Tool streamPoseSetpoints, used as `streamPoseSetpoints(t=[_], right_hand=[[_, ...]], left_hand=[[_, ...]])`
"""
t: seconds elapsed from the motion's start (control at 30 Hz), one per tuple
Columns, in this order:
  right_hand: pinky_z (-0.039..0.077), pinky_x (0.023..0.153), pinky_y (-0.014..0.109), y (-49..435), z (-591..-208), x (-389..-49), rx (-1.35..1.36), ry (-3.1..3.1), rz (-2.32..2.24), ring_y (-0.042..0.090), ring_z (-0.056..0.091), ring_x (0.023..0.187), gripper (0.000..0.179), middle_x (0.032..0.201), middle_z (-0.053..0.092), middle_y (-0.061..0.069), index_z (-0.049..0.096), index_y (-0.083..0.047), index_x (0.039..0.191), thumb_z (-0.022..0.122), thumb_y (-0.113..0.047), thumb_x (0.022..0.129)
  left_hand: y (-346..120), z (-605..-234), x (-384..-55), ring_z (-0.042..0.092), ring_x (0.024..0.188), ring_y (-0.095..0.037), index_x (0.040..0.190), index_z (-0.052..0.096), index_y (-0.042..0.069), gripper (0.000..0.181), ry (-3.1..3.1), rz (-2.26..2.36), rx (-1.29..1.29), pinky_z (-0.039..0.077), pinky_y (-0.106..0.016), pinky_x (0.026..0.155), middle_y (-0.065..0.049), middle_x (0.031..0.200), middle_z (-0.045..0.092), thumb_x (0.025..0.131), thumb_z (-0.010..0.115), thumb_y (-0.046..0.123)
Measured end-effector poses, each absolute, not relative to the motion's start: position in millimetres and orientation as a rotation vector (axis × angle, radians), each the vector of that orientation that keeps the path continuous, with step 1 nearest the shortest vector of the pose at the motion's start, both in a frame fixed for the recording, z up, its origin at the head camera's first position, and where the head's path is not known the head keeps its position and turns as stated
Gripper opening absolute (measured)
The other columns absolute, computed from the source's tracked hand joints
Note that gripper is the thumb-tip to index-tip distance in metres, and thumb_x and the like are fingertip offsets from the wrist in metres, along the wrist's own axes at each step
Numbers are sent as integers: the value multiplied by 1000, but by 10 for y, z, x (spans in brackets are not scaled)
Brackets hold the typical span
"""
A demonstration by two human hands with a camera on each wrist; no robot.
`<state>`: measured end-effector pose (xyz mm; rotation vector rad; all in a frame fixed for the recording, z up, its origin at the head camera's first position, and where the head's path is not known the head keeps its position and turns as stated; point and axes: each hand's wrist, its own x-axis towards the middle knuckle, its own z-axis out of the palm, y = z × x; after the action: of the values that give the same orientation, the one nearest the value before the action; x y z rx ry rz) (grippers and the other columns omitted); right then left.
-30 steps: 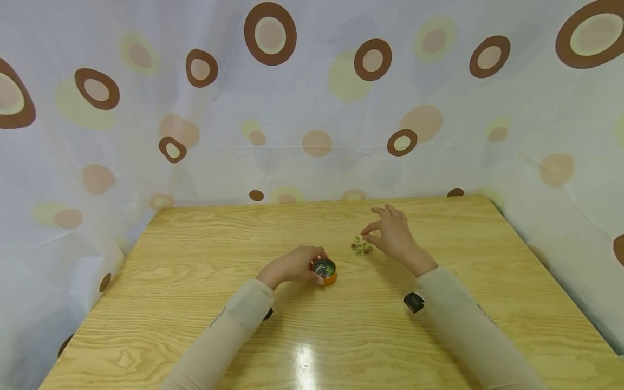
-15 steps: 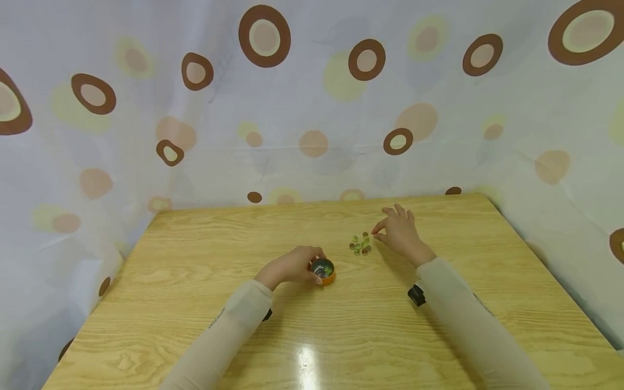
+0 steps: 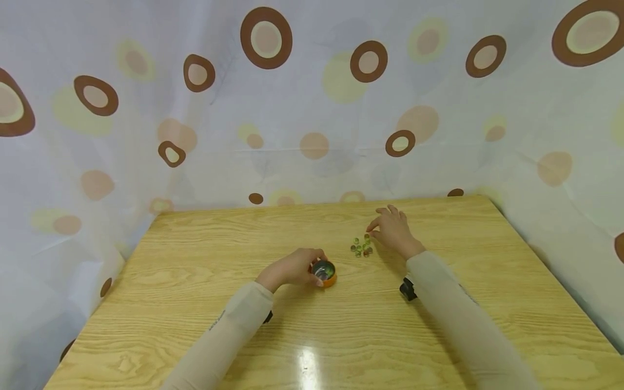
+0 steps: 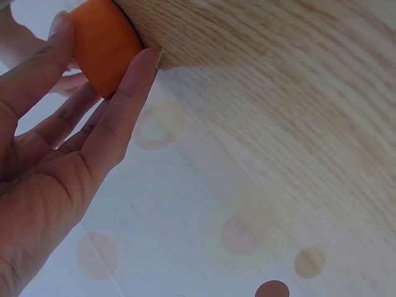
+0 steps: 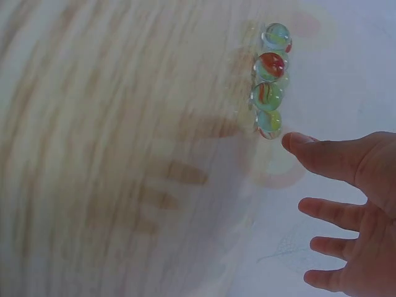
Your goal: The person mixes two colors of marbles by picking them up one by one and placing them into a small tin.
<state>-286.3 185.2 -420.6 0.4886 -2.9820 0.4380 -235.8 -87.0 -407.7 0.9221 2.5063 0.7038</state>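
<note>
My left hand (image 3: 292, 266) holds a small round orange bowl (image 3: 330, 280) by its side, fingers on the far side and thumb at the near side. The bowl stands on the table with its dark, shiny inside facing up, and something green shows in it. In the left wrist view, the thumb and fingers lie against the bowl's orange wall (image 4: 105, 46). To the bowl's right, several glass marbles (image 3: 358, 248), green and reddish brown, lie in a loose cluster. My right hand (image 3: 394, 232) hovers at their far right side, thumb and index tips close to a marble (image 5: 269, 124), with nothing held.
The wooden table (image 3: 234, 233) carries the bowl and marbles. A spotted white curtain (image 3: 312, 108) hangs behind it and along both sides. Each wrist wears a small black camera, the right one (image 3: 407, 290) plainly visible below the sleeve.
My right hand first drew back to the right, uncovering a reddish-brown marble at the cluster's far edge, then came slightly left toward it. The left hand and bowl stay in place.
</note>
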Motion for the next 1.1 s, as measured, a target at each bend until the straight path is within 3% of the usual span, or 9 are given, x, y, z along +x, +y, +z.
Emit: streamPoseSetpoints(t=[1.1], right_hand=[[12,104,71,1770,-4208,-2902,373,-3039,513,54,23,133,9,136,46,30,77,-6,91,72,-12,87]], left_hand=[[-864,-4099,-2352,58,91,-22,123,56,6,47,2536,655,902,50,-34,80,-16,115,59,82,78,16]])
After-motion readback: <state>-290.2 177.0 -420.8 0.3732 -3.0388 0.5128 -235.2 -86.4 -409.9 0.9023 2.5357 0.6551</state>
